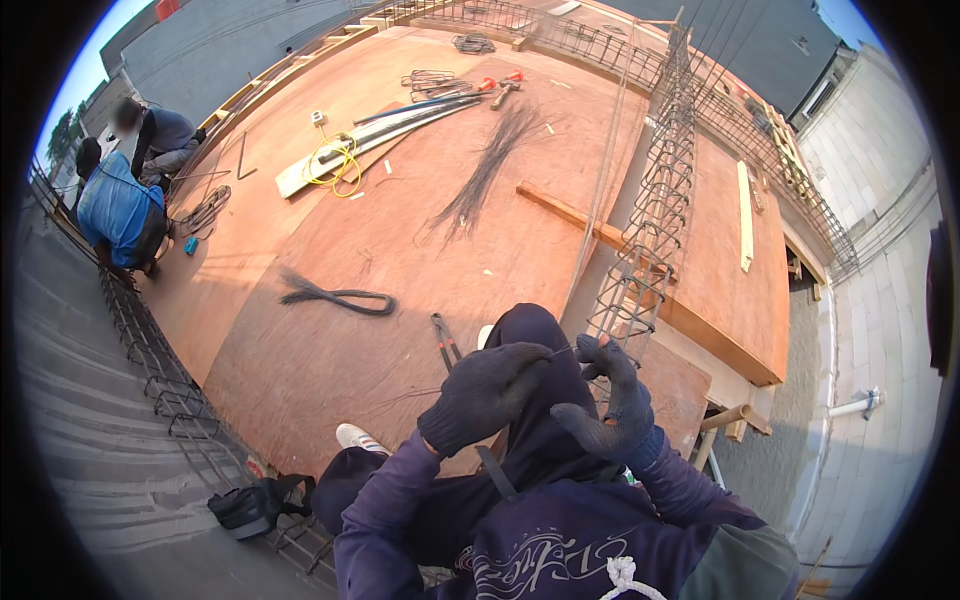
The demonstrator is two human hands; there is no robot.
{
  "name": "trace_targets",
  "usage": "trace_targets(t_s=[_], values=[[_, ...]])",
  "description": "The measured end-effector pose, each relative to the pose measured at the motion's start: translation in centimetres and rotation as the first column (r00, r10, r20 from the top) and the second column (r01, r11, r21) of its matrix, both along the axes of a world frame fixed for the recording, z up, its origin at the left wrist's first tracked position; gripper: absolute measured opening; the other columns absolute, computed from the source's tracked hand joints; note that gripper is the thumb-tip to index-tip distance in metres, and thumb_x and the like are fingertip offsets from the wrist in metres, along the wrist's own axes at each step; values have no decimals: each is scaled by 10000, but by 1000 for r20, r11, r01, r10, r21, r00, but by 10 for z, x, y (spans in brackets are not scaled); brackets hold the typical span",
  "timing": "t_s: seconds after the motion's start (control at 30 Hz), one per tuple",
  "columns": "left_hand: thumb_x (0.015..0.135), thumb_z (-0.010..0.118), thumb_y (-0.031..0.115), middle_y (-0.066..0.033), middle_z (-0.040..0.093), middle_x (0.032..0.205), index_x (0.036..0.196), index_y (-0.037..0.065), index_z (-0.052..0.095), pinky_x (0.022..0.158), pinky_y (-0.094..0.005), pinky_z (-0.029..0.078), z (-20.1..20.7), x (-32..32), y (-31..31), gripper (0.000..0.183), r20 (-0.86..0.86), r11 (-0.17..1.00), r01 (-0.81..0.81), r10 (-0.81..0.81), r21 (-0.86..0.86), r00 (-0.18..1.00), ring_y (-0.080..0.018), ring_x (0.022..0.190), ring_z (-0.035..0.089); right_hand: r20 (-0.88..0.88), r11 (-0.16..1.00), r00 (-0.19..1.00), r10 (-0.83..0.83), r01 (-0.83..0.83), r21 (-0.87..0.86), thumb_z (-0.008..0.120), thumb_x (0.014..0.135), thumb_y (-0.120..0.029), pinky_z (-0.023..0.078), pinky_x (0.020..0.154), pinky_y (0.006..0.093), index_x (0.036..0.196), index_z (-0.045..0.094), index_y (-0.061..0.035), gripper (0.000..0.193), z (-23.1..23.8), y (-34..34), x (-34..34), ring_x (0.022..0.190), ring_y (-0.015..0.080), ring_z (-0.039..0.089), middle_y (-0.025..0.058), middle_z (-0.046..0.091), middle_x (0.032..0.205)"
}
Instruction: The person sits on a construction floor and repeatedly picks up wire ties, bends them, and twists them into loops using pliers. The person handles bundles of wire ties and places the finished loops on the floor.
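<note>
Plywood decking of reddish-brown sheets (330, 250) forms the open rooftop work surface, with two crouching co-workers (125, 200) at its far left edge, a dark wire bundle (335, 297) left of centre, and grey walls of neighbouring buildings all round. At centre the left hand in a dark knit glove (482, 392) is curled shut, apparently pinching a thin tie wire (562, 349) that runs across to the right hand in a matching glove (612, 400), whose fingers are loosely bent; whether it grips the wire I cannot tell. Judged as a wire-handling step beside the long steel rebar cage (650, 230) at right, the next move calls for a firm two-handed hold.
</note>
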State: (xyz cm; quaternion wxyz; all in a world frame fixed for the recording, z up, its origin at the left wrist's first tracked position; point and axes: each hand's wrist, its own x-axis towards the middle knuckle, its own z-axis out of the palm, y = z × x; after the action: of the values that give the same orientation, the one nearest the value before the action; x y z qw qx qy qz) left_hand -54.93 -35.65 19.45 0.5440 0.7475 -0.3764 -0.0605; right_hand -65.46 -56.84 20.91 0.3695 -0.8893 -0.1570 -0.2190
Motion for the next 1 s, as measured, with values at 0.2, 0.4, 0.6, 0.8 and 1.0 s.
trace_targets(t_s=[0.2, 0.4, 0.6, 0.8, 1.0], values=[[1021, 657, 163, -152, 776, 1070, 1233, 53, 718, 785, -387, 593, 0, 1, 0, 247, -32, 999, -31, 32, 20, 999, -296, 891, 773, 90, 996, 996, 9, -1, -88, 923, 812, -206, 566, 930, 454, 1578, 374, -10, 962, -1, 2, 0, 1164, 353, 680, 237, 638, 1402], [977, 689, 205, -125, 774, 1100, 1233, 101, 733, 807, -421, 597, -23, -4, -4, 279, 119, 995, -27, 16, 97, 993, -326, 949, 757, 170, 909, 985, -28, 96, -406, 919, 765, -211, 468, 1074, 501, 1489, 525, -52, 840, 20, 9, 17, 1200, 359, 650, 145, 675, 1365], [953, 699, 223, -96, 776, 1096, 1238, 121, 737, 768, -410, 596, -22, -6, -3, 304, 203, 989, -46, 17, 137, 979, -311, 923, 755, -9, 931, 998, -62, 55, -361, 883, 816, -141, 470, 1065, 480, 1485, 526, -36, 765, 17, -8, 24, 1173, 332, 662, 125, 729, 1191], [934, 733, 162, -111, 792, 1026, 1209, 126, 763, 753, -395, 601, -15, -6, 1, 279, 211, 986, -137, 114, 97, 971, -302, 858, 770, -205, 980, 975, -83, 118, 163, 801, 873, 15, 555, 930, 379, 1465, 509, 19, 661, 6, 7, 18, 986, 240, 729, 136, 744, 982], [948, 720, 161, -132, 790, 968, 1165, 108, 780, 721, -396, 604, -12, -5, 2, 231, 135, 993, -109, 101, 52, 986, -315, 815, 771, -46, 999, 998, -44, 45, 30, 794, 869, 48, 569, 900, 377, 1401, 537, 20, 591, 6, 4, 19, 971, 219, 728, 127, 740, 983]])
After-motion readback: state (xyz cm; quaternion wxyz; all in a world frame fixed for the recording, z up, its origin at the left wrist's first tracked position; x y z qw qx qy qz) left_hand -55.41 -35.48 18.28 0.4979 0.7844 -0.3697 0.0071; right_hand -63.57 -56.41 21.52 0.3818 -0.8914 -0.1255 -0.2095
